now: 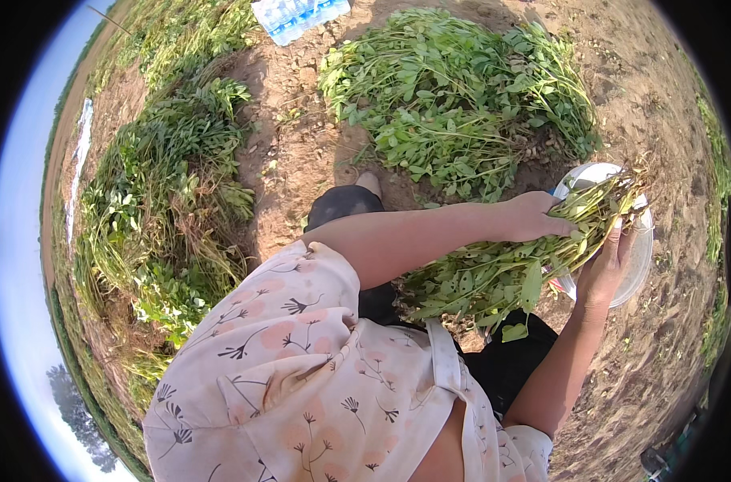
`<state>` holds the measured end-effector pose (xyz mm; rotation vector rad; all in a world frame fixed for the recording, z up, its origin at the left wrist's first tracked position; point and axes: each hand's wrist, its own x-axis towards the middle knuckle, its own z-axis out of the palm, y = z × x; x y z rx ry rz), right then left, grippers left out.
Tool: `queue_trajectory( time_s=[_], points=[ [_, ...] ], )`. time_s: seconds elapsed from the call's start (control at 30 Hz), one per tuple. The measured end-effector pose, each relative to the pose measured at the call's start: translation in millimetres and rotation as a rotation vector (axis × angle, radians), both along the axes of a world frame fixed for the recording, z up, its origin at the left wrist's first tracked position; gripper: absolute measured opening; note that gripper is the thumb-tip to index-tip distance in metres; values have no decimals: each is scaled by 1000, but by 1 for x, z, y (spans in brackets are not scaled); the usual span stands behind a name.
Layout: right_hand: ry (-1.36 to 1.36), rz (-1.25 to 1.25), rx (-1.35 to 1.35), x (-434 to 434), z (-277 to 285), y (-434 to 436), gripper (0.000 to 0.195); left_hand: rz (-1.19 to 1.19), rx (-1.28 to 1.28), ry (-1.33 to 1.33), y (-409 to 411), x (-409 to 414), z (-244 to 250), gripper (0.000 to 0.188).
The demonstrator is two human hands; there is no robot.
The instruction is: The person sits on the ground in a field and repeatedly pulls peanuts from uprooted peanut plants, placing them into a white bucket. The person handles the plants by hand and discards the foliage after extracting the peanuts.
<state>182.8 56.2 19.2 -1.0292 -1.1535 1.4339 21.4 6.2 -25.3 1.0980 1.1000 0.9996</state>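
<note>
A bunch of leafy peanut plants [480, 277] lies across my lap, its root end over a white plastic bucket [637, 274]. My left hand [531, 217] is closed around the stems near the bucket's rim. Close to the roots [636, 181], my right hand [609, 262] has its fingers against the lower stems. Those fingers are partly hidden, so I cannot tell whether they grip anything. The bunch covers much of the bucket's opening, and what the bucket holds is hard to make out.
A large heap of green peanut plants [449, 96] lies on the soil beyond the bucket. Another long heap [166, 199] stretches along my left. A plastic-wrapped pack of water bottles [299, 18] sits at the far side. Bare soil [654, 361] extends to the right.
</note>
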Motion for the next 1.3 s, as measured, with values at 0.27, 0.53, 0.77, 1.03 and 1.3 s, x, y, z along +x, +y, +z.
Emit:
queue_trajectory(
  time_s=[0.27,0.53,0.77,1.03,1.3],
  points=[
    [84,45,-303,-1,-13,5,46,-66,-24,9,-13,-2,7,47],
    [-94,-21,-210,-33,-3,-22,50,14,-97,-34,-21,-17,16,44],
    [-92,-83,-149,-30,-7,-23,44,-123,-132,96,-32,-5,11,47],
    [-400,280,-168,-48,-11,-51,68,307,-24,-158,-21,-26,16,39],
    [-387,638,-247,-46,-17,-73,76,666,149,-606,-9,-68,27,23]
  ],
)
